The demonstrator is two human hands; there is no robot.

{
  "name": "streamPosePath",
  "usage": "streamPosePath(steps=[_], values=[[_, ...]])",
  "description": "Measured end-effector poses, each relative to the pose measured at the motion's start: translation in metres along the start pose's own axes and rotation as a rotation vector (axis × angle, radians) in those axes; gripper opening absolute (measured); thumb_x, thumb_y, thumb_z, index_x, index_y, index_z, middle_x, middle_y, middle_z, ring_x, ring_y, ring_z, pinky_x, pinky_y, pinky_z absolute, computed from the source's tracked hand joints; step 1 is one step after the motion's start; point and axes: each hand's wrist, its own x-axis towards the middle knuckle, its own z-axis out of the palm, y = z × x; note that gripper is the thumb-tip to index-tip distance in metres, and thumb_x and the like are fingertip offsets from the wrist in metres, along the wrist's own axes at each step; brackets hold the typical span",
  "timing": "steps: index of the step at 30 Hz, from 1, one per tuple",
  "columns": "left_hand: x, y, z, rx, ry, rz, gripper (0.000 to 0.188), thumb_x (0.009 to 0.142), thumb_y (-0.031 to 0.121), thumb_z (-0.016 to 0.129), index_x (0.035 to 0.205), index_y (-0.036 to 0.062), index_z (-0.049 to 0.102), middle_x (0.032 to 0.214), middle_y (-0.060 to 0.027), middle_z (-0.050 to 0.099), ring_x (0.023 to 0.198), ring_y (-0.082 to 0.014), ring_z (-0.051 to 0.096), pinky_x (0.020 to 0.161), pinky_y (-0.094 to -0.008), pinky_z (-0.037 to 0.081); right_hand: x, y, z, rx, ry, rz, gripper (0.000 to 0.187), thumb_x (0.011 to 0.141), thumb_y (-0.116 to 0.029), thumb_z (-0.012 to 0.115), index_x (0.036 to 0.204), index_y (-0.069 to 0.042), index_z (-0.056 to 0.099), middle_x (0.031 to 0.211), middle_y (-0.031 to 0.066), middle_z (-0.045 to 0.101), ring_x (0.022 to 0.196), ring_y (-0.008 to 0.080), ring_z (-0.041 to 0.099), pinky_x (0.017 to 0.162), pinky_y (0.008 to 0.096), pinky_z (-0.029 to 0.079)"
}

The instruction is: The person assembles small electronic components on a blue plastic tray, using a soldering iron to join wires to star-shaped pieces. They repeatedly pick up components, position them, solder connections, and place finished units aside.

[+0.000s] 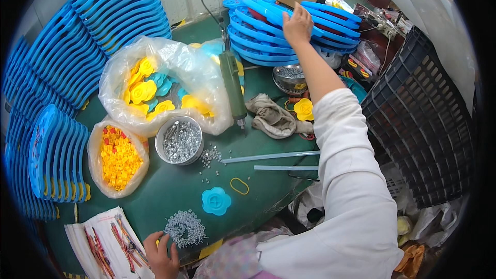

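My right hand (298, 25) reaches to the far side of the table and grips the edge of a blue plastic panel (268, 10), which lies tilted over stacked blue panels (263, 46). At the near edge, my left hand (161, 256) has bent fingers spread apart, beside a pile of small clear rings (185, 228). A speck of yellow shows between those fingers; whether it is held is unclear. Right of the pile lie a turquoise flower-shaped piece (216, 201) and a yellow rubber band (239, 186).
A green electric screwdriver (232, 85) hangs over the table. Nearby are a metal bowl of screws (179, 140), a bag of yellow parts (118, 160), a bag of flower pieces (108, 85), and a grey cloth (274, 116). Blue stacks (119, 10) line the left; a black crate (418, 119) stands right.
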Motion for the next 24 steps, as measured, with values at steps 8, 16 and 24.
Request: streamPosePath(steps=[8, 16, 24], values=[[0.043, 0.024, 0.001, -0.163, -0.019, 0.094, 0.03, 0.088, 0.006, 0.069, 0.118, 0.0023, 0.067, 0.12, -0.02, 0.063, 0.112, -0.0408, 0.06, 0.098, -0.049, 0.047, -0.001, -0.001, -0.059, 0.353, -0.118, 0.086, 0.028, 0.093, -0.029, 0.073, 0.104, -0.003, 0.07, 0.108, 0.0158, 0.068, 0.103, 0.0351, 0.064, 0.093, 0.0454, 0.049], [0.145, 0.089, 0.01, -1.338, 0.142, 0.05, 0.091, 0.088, 0.027, 0.08, 0.157, 0.0009, 0.026, 0.148, -0.0186, 0.05, 0.128, -0.0304, 0.058, 0.112, -0.044, 0.044, -0.169, -0.158, -0.262, 0.864, -0.175, -0.581, 0.024, 0.086, -0.02, 0.078, 0.097, -0.001, 0.067, 0.1, 0.0099, 0.065, 0.087, 0.027, 0.065, 0.068, 0.0361, 0.052], [0.056, 0.009, -0.04, -1.434, 0.291, -0.683, 0.063, 0.09, 0.019, 0.068, 0.144, -0.0048, 0.046, 0.131, -0.0222, 0.063, 0.111, -0.0314, 0.068, 0.096, -0.0431, 0.057, -0.19, -0.208, -0.29, 0.862, -0.367, -0.62, 0.049, 0.086, -0.036, 0.081, 0.121, -0.003, 0.069, 0.124, 0.0158, 0.068, 0.113, 0.0338, 0.061, 0.099, 0.0459, 0.045]])
